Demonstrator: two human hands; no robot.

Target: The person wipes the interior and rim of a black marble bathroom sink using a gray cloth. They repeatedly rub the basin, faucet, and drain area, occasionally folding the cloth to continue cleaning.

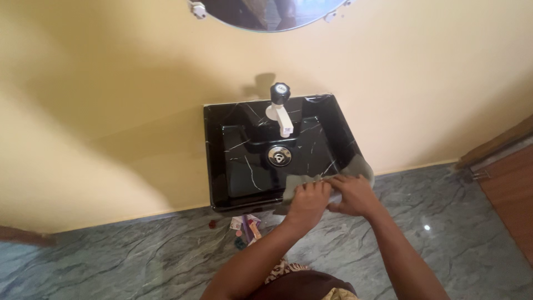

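From the head camera, looking straight down: a black wall-mounted sink (233,166) with white marble veining, set against a cream wall (111,83). Both hands are at its front right corner, working a grey cloth (358,166). The left hand (310,201) presses down on the cloth at the sink's front rim, fingers curled onto the fabric and gripping it. The right hand (354,194) sits just beside it, touching it, fingers closed on the same cloth, which drapes over the rim and corner and hangs partly outside the basin. Inside the basin, a chrome drain (279,156) sits near the middle, and above it a white tap (280,114) with a black knob on top points down toward it. The bottom edge of a round mirror (272,14) shows at the top of the wall. Down on the grey marbled floor (139,255), under the sink's front edge, lies a small cluster of little packets and caps (246,228). A wooden door frame (499,144) edges in at the right.
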